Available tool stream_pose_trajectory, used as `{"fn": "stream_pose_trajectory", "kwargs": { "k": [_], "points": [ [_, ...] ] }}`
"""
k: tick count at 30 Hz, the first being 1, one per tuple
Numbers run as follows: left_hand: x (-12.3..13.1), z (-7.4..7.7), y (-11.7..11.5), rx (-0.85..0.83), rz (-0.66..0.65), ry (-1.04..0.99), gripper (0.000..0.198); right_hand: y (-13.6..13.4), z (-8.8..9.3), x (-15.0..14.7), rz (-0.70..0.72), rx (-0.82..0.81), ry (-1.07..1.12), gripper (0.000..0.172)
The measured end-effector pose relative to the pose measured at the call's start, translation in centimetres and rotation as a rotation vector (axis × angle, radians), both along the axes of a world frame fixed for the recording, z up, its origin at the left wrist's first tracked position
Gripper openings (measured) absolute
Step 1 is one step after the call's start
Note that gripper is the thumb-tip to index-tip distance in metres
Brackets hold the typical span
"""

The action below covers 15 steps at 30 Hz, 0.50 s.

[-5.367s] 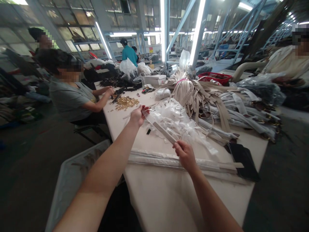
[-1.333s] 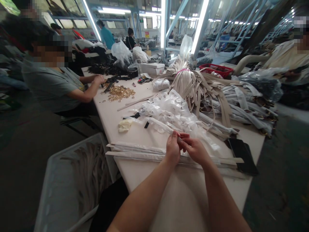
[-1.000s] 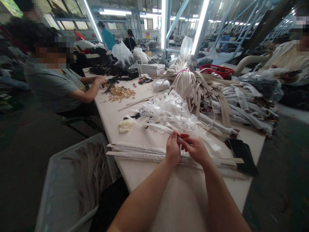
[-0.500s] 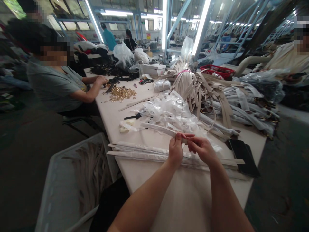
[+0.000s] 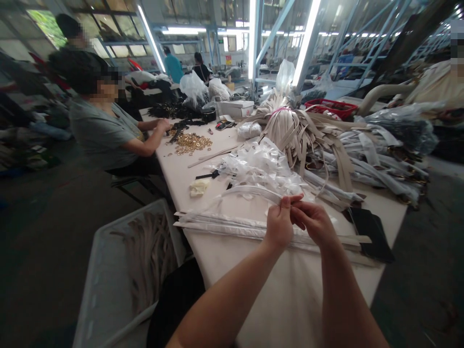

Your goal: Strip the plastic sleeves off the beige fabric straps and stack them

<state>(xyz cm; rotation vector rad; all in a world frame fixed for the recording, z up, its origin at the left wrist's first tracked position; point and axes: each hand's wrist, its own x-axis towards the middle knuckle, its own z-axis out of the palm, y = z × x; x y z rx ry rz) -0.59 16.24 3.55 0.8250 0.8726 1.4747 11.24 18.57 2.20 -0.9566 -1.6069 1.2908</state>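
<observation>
A pale strap in a clear plastic sleeve arches leftward from my hands above the table. My left hand is closed on it near its right end, thumb on top. Right beside it, my right hand pinches at that same end; the fingers meet and hide the tip. Below my wrists lies a stack of sleeved straps, side to side across the table. Just behind the held strap sits a heap of clear plastic sleeves.
A tied bundle of beige straps and a pile of wrapped straps lie at the back right. Gold buckles are near a seated co-worker. A plastic bin with straps stands left of the table; black pieces lie right.
The view has turned slightly left. Both hands have shifted a little rightward with the strap, which now bows upward more. Its end between my hands is now covered by fingers.
</observation>
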Motion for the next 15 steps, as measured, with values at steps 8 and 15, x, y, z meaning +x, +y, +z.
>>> {"fn": "stream_pose_trajectory", "kwargs": {
  "k": [8,15],
  "points": [
    [-2.1,-0.1,-0.9,-0.057,-0.144,-0.426,0.038,-1.2,2.0,1.4,0.135,-0.078,-0.148,0.041],
    [-0.7,-1.0,-2.4,-0.082,-0.038,-0.545,0.043,-3.6,4.5,0.8,0.186,-0.096,-0.317,0.045]
  ]
}}
